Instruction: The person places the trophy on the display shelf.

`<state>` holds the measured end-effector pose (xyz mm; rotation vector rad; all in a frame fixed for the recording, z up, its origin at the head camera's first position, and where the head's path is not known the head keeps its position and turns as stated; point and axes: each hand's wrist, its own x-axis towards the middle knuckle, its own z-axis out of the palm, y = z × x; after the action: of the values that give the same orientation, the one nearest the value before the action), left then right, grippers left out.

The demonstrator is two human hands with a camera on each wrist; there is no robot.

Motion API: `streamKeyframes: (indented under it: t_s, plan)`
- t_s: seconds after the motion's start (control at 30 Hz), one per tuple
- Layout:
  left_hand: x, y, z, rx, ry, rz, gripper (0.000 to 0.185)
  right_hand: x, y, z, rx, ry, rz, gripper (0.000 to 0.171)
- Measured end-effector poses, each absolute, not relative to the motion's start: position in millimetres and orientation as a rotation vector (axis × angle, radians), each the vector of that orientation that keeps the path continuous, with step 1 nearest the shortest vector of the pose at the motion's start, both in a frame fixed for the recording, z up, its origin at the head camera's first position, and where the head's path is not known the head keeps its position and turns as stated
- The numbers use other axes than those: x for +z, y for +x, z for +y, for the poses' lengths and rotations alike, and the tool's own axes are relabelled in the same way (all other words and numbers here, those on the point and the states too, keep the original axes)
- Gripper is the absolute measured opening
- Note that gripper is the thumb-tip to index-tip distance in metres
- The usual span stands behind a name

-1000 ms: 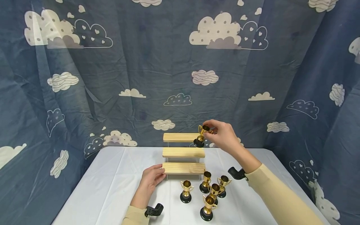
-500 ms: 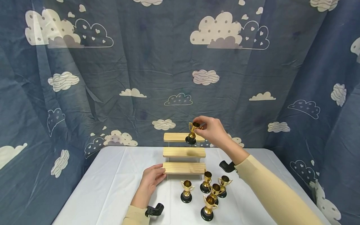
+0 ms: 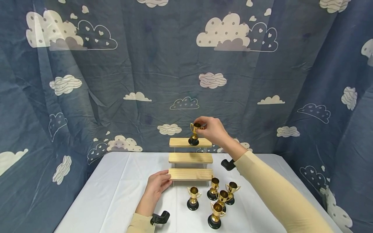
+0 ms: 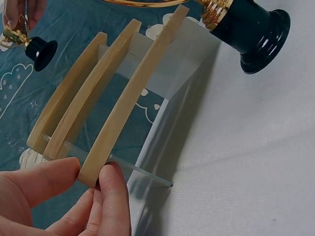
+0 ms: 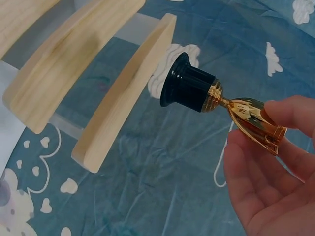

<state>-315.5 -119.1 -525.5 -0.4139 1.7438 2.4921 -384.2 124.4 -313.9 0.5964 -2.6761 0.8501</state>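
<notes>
A three-step wooden stand on clear side panels stands at the table's far middle. My right hand pinches the cup of a small gold trophy with a black base, holding it just over the top step. In the right wrist view the trophy lies in my fingers, its base by the top step's edge; contact is unclear. My left hand grips the left end of the bottom step; thumb and fingers pinch that plank.
Several more gold trophies stand grouped on the white tablecloth in front of the stand, one close to its right side. A blue cloud-print curtain closes in the back and sides.
My right hand has carried the trophy leftward and slightly up, from beside the stand's right end to over the top step. The left hand has stayed on the bottom step.
</notes>
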Motion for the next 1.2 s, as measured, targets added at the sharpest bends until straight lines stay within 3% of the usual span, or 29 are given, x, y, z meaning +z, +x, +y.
streamKeyframes:
  t_s: [1.2]
  plan:
    - [-526, -314, -120, 2.481, -0.362, 1.771, 0.045, -332, -437, 105, 0.827, 0.615, -2.784, 0.036]
